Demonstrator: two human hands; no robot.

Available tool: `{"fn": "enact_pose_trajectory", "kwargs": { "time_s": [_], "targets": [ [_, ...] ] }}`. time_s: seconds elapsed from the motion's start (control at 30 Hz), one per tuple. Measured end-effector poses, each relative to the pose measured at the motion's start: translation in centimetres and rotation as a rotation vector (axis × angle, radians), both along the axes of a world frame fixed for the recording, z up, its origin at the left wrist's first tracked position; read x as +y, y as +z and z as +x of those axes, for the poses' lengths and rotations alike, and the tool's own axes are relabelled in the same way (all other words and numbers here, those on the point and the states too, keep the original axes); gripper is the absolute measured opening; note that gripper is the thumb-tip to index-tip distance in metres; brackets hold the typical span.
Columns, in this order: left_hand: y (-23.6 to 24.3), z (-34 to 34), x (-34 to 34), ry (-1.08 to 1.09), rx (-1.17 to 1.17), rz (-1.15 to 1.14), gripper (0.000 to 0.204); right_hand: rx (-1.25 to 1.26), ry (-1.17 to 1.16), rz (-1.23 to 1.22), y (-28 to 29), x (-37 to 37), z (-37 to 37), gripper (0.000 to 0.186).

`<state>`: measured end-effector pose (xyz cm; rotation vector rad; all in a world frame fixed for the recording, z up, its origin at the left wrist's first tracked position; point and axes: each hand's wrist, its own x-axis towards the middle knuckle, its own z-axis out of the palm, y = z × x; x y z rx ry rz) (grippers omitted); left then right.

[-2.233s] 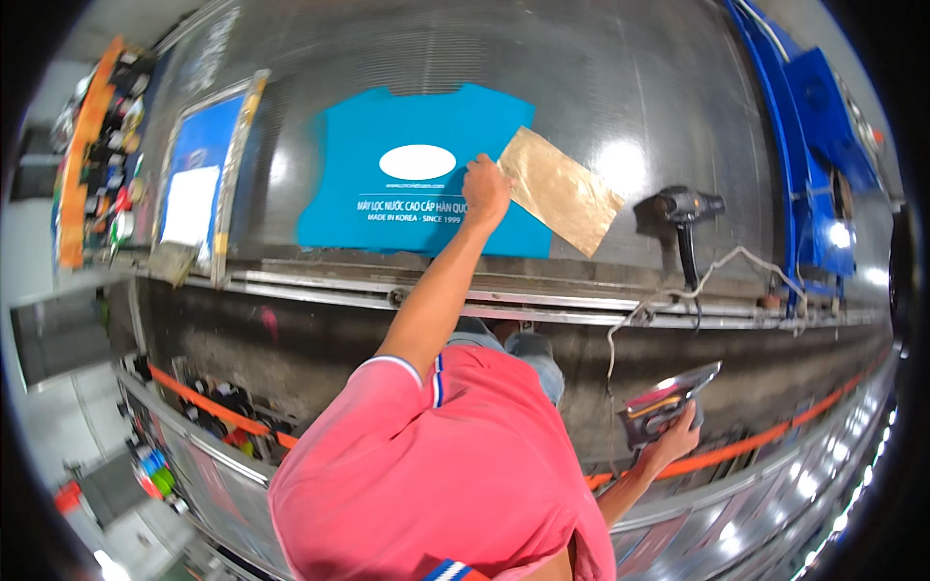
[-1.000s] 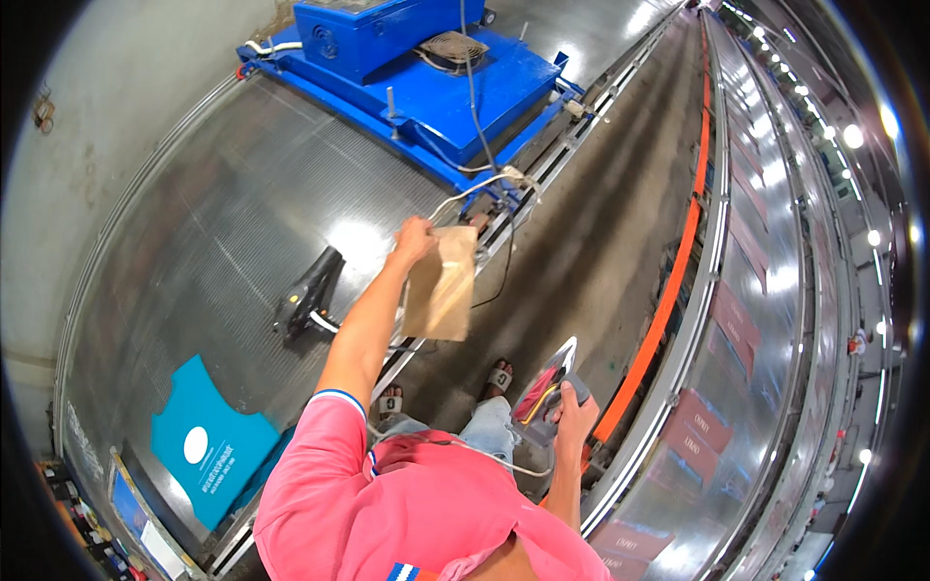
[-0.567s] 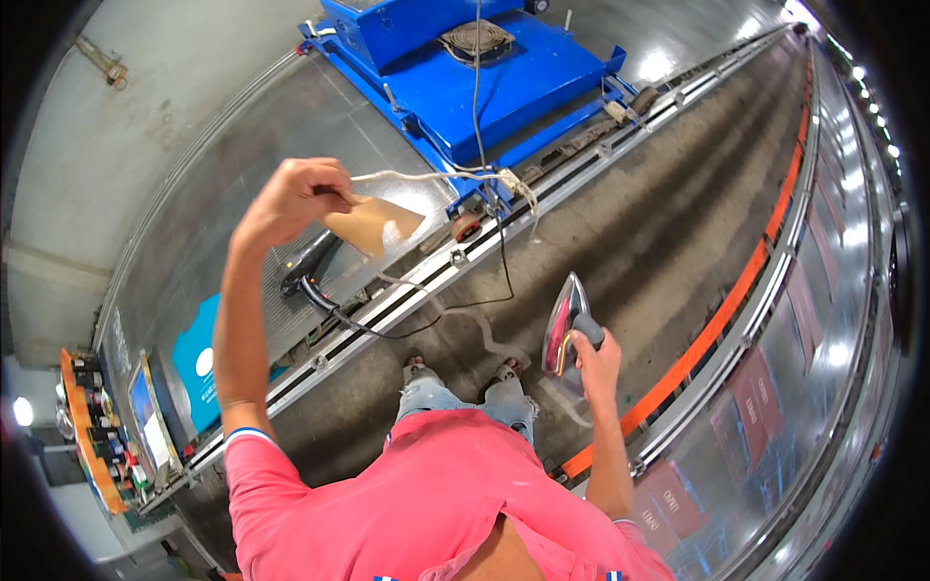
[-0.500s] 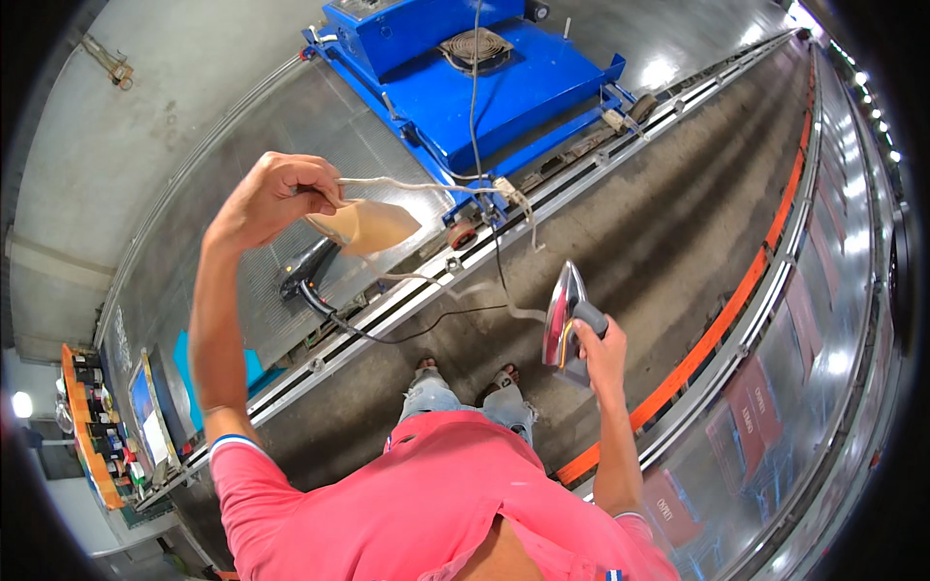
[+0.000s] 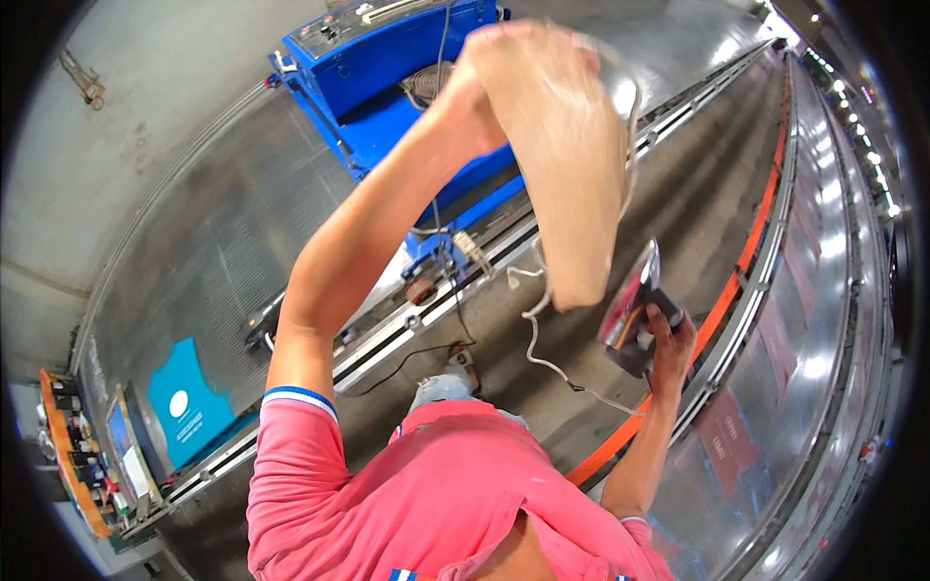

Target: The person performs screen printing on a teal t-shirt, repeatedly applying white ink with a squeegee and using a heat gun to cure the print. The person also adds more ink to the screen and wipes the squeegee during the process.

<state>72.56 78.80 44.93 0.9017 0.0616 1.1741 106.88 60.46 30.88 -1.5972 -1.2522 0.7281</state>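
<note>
In the head view, the left hand [image 5: 473, 92] is raised high in front of a blue machine [image 5: 334, 87], its grip closed on the upper end of a brown sheet [image 5: 567, 165], which hangs down, curved and motion-blurred, with its lower end above the floor [image 5: 518, 363]. A pale cord [image 5: 545, 363] runs up along the sheet's right side toward that hand; whether the fingers also hold it, I cannot tell. The right hand [image 5: 671, 349], lower and nearer the body, has its grip wrapped around the dark handle of an iron [image 5: 632, 308], held in the air with its tip pointing up, right of the sheet and apart from it. On the long grey surface [image 5: 208, 281] at left, a teal garment piece [image 5: 187, 405] with a white oval lies flat, near a framed screen [image 5: 131, 450]. A dark hair dryer [image 5: 262, 324] shows partly behind the left forearm. An orange rail [image 5: 741, 276] runs along the right.
</note>
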Motion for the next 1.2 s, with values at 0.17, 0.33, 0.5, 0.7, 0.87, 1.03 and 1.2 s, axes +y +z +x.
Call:
{"fn": "enact_pose_trajectory", "kwargs": {
  "time_s": [0.17,0.33,0.5,0.7,0.87,1.03,1.2],
  "targets": [
    [10.8,-4.0,5.5,0.083,-0.22,0.166,0.031,-0.537,-0.036,0.041,0.9,4.0,7.4,0.041],
    [17.2,-9.3,10.4,0.372,-0.133,0.267,0.031,-0.099,-0.119,0.127,5.4,10.3,9.7,0.04],
    [21.5,-15.6,11.9,0.762,0.086,0.317,0.031,0.601,0.096,0.138,7.6,21.4,5.0,0.047],
    [24.0,-19.5,11.8,1.163,0.373,0.28,0.031,0.765,0.41,-0.034,6.0,35.9,-5.2,0.039],
    [23.8,-20.9,12.9,1.364,0.492,0.183,0.031,0.667,0.495,-0.019,-1.0,46.4,-13.8,0.03],
    [19.0,-21.7,17.2,1.416,0.415,0.104,0.031,0.356,0.48,0.205,-10.5,54.2,-17.3,0.032],
    [17.5,-21.4,15.7,1.488,0.304,0.123,0.031,0.29,0.482,0.221,-12.5,55.9,-21.4,0.04]
  ]
}}
